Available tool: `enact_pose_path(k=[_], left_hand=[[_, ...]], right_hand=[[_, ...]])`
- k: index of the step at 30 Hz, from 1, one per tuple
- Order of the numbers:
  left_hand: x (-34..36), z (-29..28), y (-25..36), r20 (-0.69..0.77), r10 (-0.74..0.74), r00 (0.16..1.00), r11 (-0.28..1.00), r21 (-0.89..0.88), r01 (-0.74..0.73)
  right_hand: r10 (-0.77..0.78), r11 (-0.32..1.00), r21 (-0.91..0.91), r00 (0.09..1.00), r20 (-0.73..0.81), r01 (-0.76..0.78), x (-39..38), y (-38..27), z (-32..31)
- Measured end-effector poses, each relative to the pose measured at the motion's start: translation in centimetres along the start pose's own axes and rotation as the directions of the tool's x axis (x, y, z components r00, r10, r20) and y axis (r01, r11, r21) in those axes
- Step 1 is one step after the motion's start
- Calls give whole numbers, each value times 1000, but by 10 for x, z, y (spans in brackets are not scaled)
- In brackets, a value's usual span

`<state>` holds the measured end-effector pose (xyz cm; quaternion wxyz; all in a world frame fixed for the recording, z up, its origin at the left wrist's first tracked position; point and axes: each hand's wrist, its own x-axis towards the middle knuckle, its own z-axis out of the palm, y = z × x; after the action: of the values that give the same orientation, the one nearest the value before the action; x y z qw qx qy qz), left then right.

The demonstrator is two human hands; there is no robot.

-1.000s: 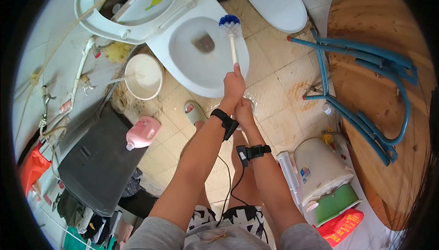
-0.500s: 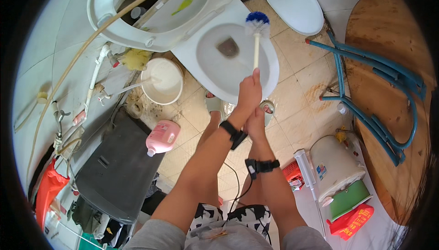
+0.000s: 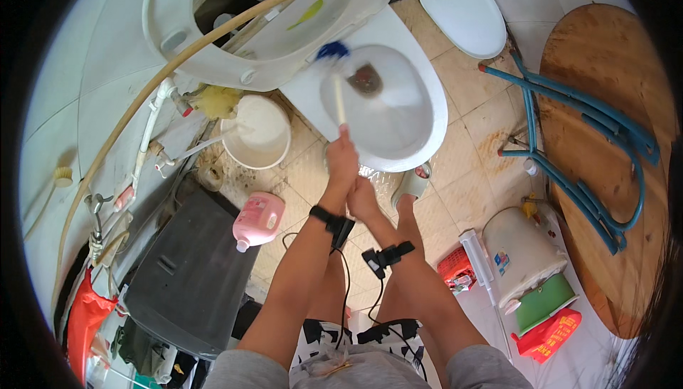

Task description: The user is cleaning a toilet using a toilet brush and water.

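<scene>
A long pale-handled brush (image 3: 339, 96) with a blue, motion-blurred head slants over the upper-left rim of the white toilet (image 3: 435, 108). My left hand (image 3: 342, 155) is closed round the handle below the bowl's front left. Just beneath it, my right hand (image 3: 361, 198) is closed at the handle's lower end, which the fingers hide. Behind the bowl is an opened seat (image 3: 168, 40) with a yellow-green mark. A white bucket (image 3: 260, 147) stands left of the toilet, and a pink plastic jug (image 3: 256, 222) lies nearer me on the left.
A tan hose (image 3: 135, 108) crosses the left wall's pipes and taps. A dark grey cabinet (image 3: 181, 268) fills the lower left. A spare white lid (image 3: 464, 12) lies at the back right, with blue tubular frames (image 3: 629, 211), wooden boards (image 3: 583, 40) and a beige bin (image 3: 519, 247) along the right.
Both hands and the brush have swung left, from over the bowl's right side to its upper-left rim, the head now blurred. The view has shifted, showing more hose across the top.
</scene>
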<state>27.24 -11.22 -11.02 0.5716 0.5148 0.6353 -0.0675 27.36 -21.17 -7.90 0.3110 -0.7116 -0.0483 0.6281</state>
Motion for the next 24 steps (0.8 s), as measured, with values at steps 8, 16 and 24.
enact_pose_path(k=[8,16,24], left_hand=[[-15,-5,-3,-178,-105,978,938,-345,38],[-6,73,11,-26,-106,994,890,-448,84],[2,89,53,45,9,999,985,-173,-1]], right_hand=[[-61,985,-165,998,-26,56,-14,-7,-7],[-354,914,-290,906,-232,283,9,45,-81],[-22,990,130,966,-258,57,10,17,-93]])
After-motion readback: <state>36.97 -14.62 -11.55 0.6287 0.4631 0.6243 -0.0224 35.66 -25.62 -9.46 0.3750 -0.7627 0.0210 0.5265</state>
